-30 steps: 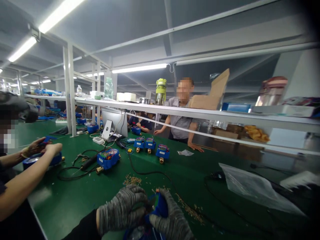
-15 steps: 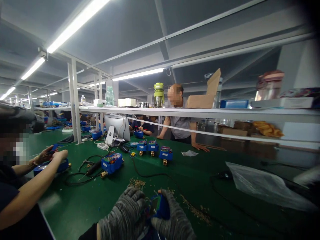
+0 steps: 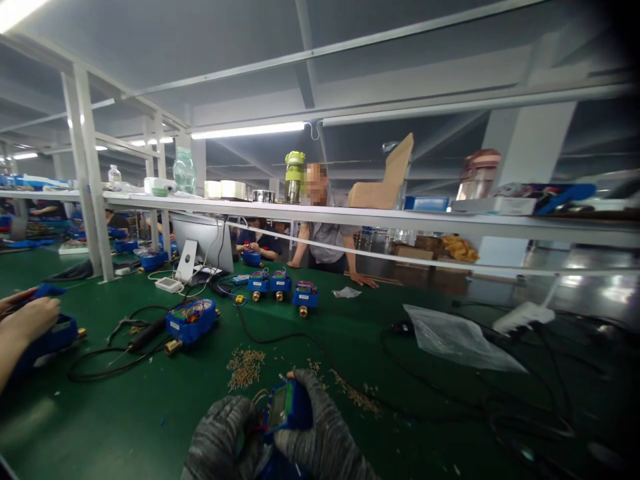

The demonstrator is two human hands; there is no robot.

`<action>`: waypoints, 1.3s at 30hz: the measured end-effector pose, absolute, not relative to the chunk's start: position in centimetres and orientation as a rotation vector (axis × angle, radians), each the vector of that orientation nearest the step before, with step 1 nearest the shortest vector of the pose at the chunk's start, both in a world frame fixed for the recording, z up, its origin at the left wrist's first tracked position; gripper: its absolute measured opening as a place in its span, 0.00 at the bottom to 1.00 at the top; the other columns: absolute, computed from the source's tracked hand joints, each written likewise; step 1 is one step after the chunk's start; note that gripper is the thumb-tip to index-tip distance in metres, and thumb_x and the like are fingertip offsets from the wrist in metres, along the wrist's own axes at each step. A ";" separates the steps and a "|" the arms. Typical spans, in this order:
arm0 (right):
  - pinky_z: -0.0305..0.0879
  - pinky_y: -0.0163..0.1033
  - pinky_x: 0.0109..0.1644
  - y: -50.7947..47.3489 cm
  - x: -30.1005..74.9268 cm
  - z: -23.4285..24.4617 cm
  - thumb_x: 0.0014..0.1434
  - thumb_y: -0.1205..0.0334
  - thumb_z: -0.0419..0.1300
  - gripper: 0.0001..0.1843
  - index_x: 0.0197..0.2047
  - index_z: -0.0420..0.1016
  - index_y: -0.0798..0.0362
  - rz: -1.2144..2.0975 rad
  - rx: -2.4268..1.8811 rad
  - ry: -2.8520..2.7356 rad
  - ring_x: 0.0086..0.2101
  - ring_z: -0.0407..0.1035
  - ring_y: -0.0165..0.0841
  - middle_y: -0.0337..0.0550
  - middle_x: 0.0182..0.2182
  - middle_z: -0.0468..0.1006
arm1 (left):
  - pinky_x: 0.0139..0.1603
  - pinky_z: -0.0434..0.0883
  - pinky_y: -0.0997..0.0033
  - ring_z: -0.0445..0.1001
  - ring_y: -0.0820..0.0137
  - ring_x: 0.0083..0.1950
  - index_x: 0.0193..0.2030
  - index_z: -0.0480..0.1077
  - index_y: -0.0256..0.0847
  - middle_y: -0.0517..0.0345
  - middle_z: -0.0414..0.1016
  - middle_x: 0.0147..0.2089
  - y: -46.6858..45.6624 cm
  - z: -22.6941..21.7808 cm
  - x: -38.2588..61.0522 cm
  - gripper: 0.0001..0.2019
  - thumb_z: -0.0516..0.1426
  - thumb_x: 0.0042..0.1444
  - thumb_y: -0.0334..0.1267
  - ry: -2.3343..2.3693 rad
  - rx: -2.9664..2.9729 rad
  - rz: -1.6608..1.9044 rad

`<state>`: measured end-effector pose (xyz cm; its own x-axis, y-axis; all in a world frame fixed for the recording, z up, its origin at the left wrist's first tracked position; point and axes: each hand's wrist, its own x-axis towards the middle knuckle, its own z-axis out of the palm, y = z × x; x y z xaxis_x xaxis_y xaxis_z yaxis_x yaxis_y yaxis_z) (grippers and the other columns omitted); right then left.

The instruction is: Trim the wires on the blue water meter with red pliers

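Observation:
In grey striped gloves, both my hands work low in the head view. My right hand [image 3: 325,437] is wrapped round a blue plastic meter head [image 3: 301,403] with a green circuit board and a small display, tilted toward me. Thin wires run from its left side. My left hand [image 3: 220,433] is curled beside these wires, its fingertips partly hidden, so what it pinches cannot be made out. Below the meter head, more blue plastic [image 3: 283,463] shows between the hands, largely covered by them.
Small screws or pins [image 3: 245,368] lie in piles on the green table [image 3: 125,427]. A blue meter with a brass fitting [image 3: 193,320] and a soldering iron [image 3: 147,335] are at left. Several meters [image 3: 305,297] stand further back. Co-workers' hands [image 3: 30,320] are at far left; cables and a plastic bag [image 3: 460,340] lie right.
The view has swung to the right. My left hand has drawn back from over the meter head, its fingers now curled. More of the display shows; my right hand keeps its hold.

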<state>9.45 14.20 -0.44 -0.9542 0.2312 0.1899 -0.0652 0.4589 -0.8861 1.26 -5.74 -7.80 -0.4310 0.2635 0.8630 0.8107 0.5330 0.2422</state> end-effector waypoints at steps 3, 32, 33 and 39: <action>0.61 0.55 0.66 13.5 9.4 0.0 0.40 0.59 0.69 0.43 0.62 0.66 0.52 1.446 -0.226 -2.424 0.57 0.67 0.52 0.52 0.56 0.73 | 0.41 0.79 0.59 0.81 0.58 0.38 0.45 0.72 0.48 0.53 0.82 0.37 -6.0 -7.3 3.1 0.11 0.61 0.54 0.33 -1.966 -0.810 -0.771; 0.62 0.58 0.65 14.9 8.5 -2.2 0.46 0.52 0.73 0.38 0.59 0.68 0.49 1.765 0.028 -2.194 0.58 0.65 0.51 0.48 0.57 0.72 | 0.54 0.71 0.55 0.74 0.59 0.49 0.44 0.77 0.39 0.48 0.78 0.47 -6.0 -1.1 6.1 0.15 0.63 0.56 0.47 -2.445 -0.686 -2.046; 0.62 0.58 0.65 14.9 8.4 -2.2 0.45 0.52 0.73 0.37 0.58 0.69 0.49 1.770 0.029 -2.181 0.58 0.66 0.51 0.48 0.56 0.73 | 0.51 0.73 0.58 0.74 0.61 0.47 0.44 0.76 0.38 0.49 0.77 0.46 -5.9 -0.8 6.3 0.17 0.64 0.55 0.49 -2.402 -0.633 -2.272; 0.67 0.56 0.61 14.6 8.1 -2.2 0.44 0.52 0.74 0.35 0.54 0.72 0.49 1.749 -0.023 -2.141 0.55 0.69 0.50 0.47 0.53 0.75 | 0.39 0.72 0.72 0.71 0.72 0.34 0.36 0.75 0.35 0.58 0.74 0.32 -5.5 -0.5 6.5 0.21 0.67 0.50 0.54 -2.118 -0.356 -2.803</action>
<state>8.13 14.65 -2.25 -0.9297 0.2453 0.2746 -0.2201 0.2277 -0.9485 6.52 -5.50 -0.52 -0.9056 0.4177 -0.0733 -0.1846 -0.2326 0.9549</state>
